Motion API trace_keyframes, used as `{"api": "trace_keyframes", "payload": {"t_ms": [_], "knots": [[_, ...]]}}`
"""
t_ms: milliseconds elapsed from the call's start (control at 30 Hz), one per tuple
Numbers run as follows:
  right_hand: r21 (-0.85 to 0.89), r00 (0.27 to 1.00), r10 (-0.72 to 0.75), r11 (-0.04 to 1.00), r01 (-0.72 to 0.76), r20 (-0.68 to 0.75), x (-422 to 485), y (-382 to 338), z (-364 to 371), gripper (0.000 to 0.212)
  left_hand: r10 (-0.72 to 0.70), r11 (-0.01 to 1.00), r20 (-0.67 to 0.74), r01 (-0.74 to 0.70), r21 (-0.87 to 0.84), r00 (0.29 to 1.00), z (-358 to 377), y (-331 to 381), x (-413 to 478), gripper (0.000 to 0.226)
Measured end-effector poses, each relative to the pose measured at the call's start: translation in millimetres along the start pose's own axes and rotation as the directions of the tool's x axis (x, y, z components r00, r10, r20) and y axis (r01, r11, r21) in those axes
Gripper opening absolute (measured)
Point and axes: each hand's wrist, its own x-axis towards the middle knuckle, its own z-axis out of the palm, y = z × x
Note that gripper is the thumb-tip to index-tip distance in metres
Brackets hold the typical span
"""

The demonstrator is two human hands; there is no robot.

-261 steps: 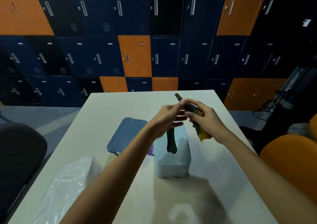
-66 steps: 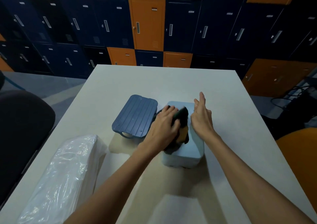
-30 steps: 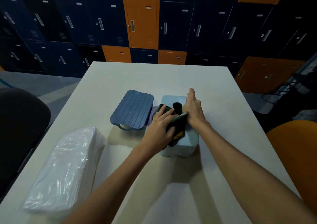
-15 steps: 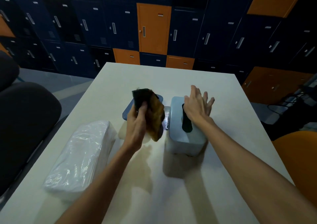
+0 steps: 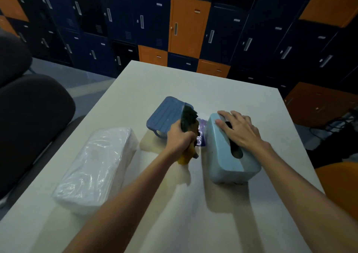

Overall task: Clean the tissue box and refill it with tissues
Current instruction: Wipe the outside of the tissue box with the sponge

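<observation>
A light blue tissue box (image 5: 222, 156) with a dark slot on top stands on the white table (image 5: 193, 214), right of centre. My right hand (image 5: 239, 131) lies flat on its top with fingers spread. Just left of the box, my left hand (image 5: 180, 139) is closed around a dark green and yellow cleaning cloth (image 5: 188, 122), held upright against the box's left side. A plastic-wrapped pack of white tissues (image 5: 96, 167) lies at the left of the table.
A dark blue ribbed lid (image 5: 165, 115) lies behind my left hand, with a purple packet (image 5: 201, 134) between it and the box. A black chair (image 5: 29, 121) stands left of the table, an orange seat (image 5: 341, 183) at the right. Lockers line the back wall.
My left hand lifted the cloth off the box top and has brought it down beside the box's left side. My right hand has settled flat on the box top.
</observation>
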Motion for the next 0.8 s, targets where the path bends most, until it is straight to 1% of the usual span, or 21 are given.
{"api": "trace_keyframes", "payload": {"t_ms": [67, 133, 167, 200, 300, 433, 500, 600, 733, 800], "knots": [[-0.033, 1.000, 0.002, 0.999, -0.002, -0.003, -1, 1, 2, 0.056, 0.021, 0.998, -0.017, -0.020, 0.065, 1.000, 14, 0, 13, 0.023], [-0.029, 1.000, -0.002, 1.000, 0.002, -0.005, -1, 0, 3, 0.055, 0.054, 0.996, -0.075, -0.049, 0.069, 0.996, 27, -2, 26, 0.010], [-0.019, 1.000, -0.004, 1.000, 0.004, -0.006, -1, 0, 2, 0.054, 0.065, 0.996, -0.089, -0.059, 0.064, 0.994, 32, -3, 32, 0.008], [-0.014, 1.000, -0.008, 1.000, 0.007, -0.008, 0, -1, 2, 0.054, 0.056, 0.997, -0.073, -0.051, 0.060, 0.996, 36, -6, 37, 0.011], [-0.014, 1.000, -0.011, 1.000, 0.011, -0.011, 1, 0, 3, 0.052, -0.017, 0.997, 0.037, 0.014, 0.078, 0.999, 42, -19, 38, 0.031], [-0.029, 1.000, -0.002, 1.000, 0.002, -0.001, 4, -1, 5, 0.049, 0.039, 0.996, 0.100, -0.047, 0.080, 0.994, 46, -36, 16, 0.038], [-0.033, 1.000, -0.002, 0.999, 0.002, -0.013, 2, -2, 5, 0.046, 0.028, 0.997, 0.105, -0.035, 0.066, 0.994, 46, -46, 6, 0.040], [-0.030, 1.000, -0.006, 1.000, 0.005, -0.027, 1, -5, 4, 0.043, -0.010, 1.000, 0.071, 0.008, 0.019, 0.997, 48, -42, 15, 0.036], [-0.028, 1.000, -0.007, 1.000, 0.006, -0.027, 0, -6, 3, 0.042, -0.029, 0.997, 0.023, 0.027, 0.067, 0.999, 52, -22, 44, 0.026], [-0.030, 1.000, -0.008, 1.000, 0.007, -0.025, 0, -6, 3, 0.042, -0.049, 0.996, 0.032, 0.046, 0.079, 0.998, 51, -22, 54, 0.029]]}}
